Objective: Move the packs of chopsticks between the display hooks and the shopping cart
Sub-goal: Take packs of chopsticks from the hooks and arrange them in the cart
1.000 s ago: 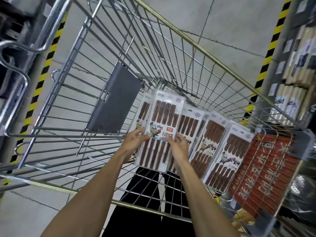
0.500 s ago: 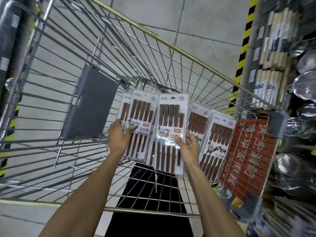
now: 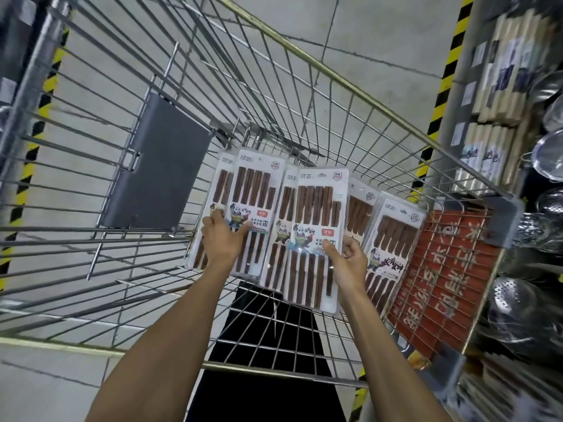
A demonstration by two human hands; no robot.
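Six-odd packs [image 3: 313, 214], headers upward, hands [image 3: 224, 243] [image 3: 348, 263] gripping

Cart [image 3: 365, 99] lies open left of the packs [image 3: 316, 208]

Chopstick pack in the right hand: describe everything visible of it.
The chopstick pack is clear plastic on white card, holding a row of brown chopsticks, with a cartoon label across the middle and a shield logo at top. Roughly upright inside the shopping cart, it overlaps another pack behind. The right hand pinches its right edge, thumb in front.
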